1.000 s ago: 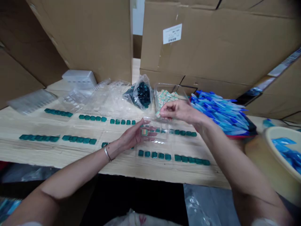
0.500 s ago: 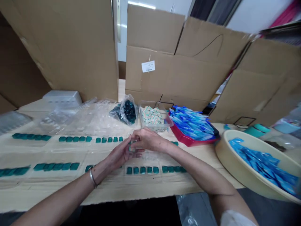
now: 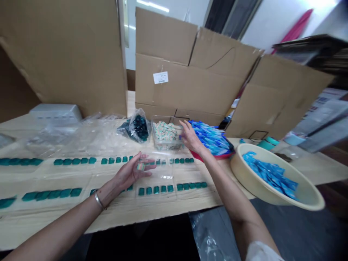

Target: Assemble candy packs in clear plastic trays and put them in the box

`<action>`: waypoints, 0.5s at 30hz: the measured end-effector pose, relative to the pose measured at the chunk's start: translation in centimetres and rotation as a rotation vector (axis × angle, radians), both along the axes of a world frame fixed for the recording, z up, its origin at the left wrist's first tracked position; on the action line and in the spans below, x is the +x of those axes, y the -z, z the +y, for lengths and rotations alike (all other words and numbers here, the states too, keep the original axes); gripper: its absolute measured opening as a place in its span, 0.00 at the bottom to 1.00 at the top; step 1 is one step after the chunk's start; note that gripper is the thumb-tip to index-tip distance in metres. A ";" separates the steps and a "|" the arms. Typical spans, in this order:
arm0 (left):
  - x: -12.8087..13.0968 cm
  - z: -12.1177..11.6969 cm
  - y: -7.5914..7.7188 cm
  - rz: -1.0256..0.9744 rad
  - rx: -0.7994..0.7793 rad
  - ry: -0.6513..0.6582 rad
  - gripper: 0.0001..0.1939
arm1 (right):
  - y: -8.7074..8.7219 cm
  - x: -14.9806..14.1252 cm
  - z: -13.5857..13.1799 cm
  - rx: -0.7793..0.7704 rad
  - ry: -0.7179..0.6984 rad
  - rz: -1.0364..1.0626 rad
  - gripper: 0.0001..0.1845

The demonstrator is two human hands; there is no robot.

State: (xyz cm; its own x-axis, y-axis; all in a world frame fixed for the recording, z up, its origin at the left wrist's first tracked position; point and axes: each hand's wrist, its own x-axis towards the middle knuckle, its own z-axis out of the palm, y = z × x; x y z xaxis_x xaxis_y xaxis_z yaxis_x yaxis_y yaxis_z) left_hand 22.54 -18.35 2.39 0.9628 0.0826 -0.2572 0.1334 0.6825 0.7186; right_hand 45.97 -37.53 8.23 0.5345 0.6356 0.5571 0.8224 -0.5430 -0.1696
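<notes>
My left hand [image 3: 133, 170] is palm-up over the table, fingers curled around a clear plastic blister tray [image 3: 163, 170] with a small pale piece [image 3: 140, 166] resting on the fingers. My right hand [image 3: 189, 136] reaches out, fingers spread, at the right edge of a clear tub of pale small pieces [image 3: 165, 132], beside a red tray of blue packets [image 3: 210, 139]. Rows of small green blocks [image 3: 154, 190] lie in clear trays on the table.
A clear bag of dark green blocks [image 3: 138, 127] sits left of the tub. A cream basin of blue packets [image 3: 274, 177] overhangs the table's right side. Cardboard boxes [image 3: 187, 79] wall the back. Stacked clear trays [image 3: 54, 112] lie at the far left.
My right hand left the left hand and reached forward to the tub of pale pieces. The left hand stayed, holding the clear tray. The view swung up and right.
</notes>
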 end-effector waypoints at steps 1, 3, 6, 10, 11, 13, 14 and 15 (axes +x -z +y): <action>0.0 0.0 0.0 0.002 0.015 0.002 0.12 | -0.3 0.4 -1.3 -0.015 0.062 -0.024 0.27; 0.0 0.0 0.0 -0.009 0.041 0.009 0.12 | -0.8 1.6 -4.1 -0.118 0.268 0.005 0.20; -0.1 0.0 0.1 -0.036 0.061 0.000 0.13 | -0.9 3.1 -7.8 -0.445 0.458 0.160 0.17; -0.2 -0.1 0.3 -0.066 0.056 0.027 0.14 | 0.7 3.5 -9.5 -0.622 0.490 0.208 0.19; -0.2 -0.1 0.3 -0.073 0.052 0.037 0.14 | 1.1 3.4 -9.5 -0.633 0.493 0.199 0.18; -0.2 -0.1 0.4 -0.086 0.042 0.046 0.13 | 1.6 3.2 -9.7 -0.646 0.478 0.177 0.18; -0.2 -0.1 0.4 -0.095 0.035 0.046 0.13 | 1.7 3.2 -9.9 -0.647 0.465 0.165 0.17; -0.2 -0.1 0.5 -0.104 0.027 0.046 0.13 | 1.6 3.2 -10.1 -0.646 0.455 0.151 0.17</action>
State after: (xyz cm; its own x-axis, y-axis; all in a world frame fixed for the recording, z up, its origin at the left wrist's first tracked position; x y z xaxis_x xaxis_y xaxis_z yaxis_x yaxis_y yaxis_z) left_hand 22.31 -18.41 1.91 0.9871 0.0437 -0.1540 0.0876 0.6573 0.7485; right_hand 49.17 -47.61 6.59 0.8589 0.5093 0.0546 0.4902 -0.8482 0.2008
